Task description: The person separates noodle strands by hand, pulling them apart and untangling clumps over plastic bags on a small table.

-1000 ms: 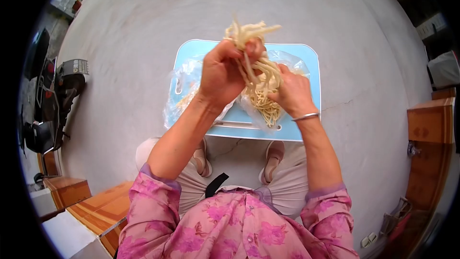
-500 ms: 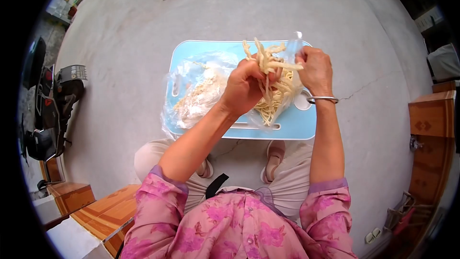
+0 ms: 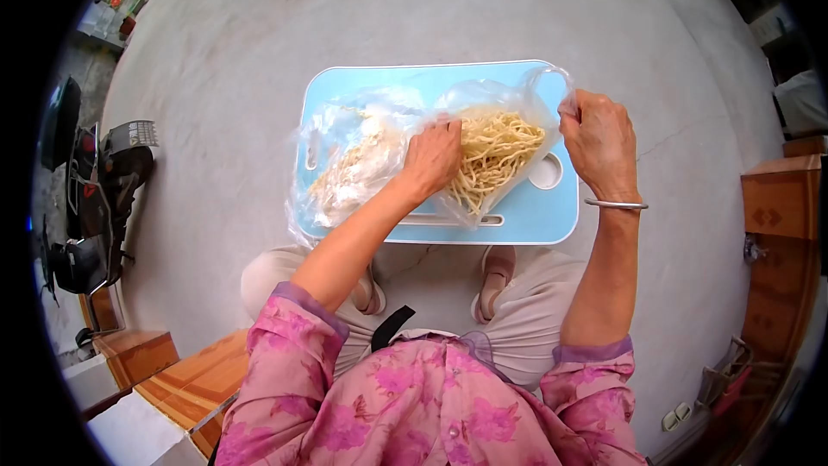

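Note:
Pale yellow noodle-like strips (image 3: 500, 148) lie heaped inside a clear plastic bag (image 3: 536, 103) on the right half of a light blue folding table (image 3: 362, 80). My right hand (image 3: 601, 134) is closed on the bag's handle and pulls it out past the table's right side. At the bag's left edge, my left hand (image 3: 434, 157) has its fingers bent down and closed on the plastic, beside the strips. A second clear bag (image 3: 345, 181), crumpled and dusted white, holds more pale pieces on the table's left half.
The table stands on a concrete floor (image 3: 483, 17), in front of my knees and shoes. A parked scooter (image 3: 95, 198) is at the far left. Wooden furniture stands at the lower left (image 3: 194, 380) and on the right (image 3: 780, 207).
My left hand has let go of the raised clump of strips and come down to the bag's left edge. My right hand has moved right, stretching the bag's handle outward.

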`<action>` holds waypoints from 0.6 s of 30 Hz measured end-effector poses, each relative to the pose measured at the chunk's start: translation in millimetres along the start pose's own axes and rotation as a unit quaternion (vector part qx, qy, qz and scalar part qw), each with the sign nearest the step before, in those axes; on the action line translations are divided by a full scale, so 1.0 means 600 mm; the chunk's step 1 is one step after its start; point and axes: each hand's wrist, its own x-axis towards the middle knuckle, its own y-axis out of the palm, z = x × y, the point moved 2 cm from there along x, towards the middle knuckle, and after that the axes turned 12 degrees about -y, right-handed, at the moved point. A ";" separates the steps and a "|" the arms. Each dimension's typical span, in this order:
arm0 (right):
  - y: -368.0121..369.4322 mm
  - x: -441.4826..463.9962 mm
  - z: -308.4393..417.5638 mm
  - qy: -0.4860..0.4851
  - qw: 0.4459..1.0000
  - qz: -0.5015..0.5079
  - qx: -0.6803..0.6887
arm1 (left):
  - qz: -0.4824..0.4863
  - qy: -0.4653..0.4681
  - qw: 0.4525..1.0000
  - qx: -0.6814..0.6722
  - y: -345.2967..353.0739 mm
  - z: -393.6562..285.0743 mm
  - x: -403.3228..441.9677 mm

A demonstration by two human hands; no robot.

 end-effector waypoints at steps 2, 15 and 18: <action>0.000 -0.005 0.001 -0.004 1.000 0.010 0.003 | -0.134 0.076 0.988 0.014 -0.005 0.010 0.008; -0.003 -0.011 0.030 -0.030 0.996 0.065 0.061 | 0.228 0.090 0.961 0.127 -0.121 0.052 -0.038; 0.003 -0.014 0.045 -0.049 0.990 0.066 0.112 | 0.199 0.099 0.972 0.075 -0.161 0.062 -0.061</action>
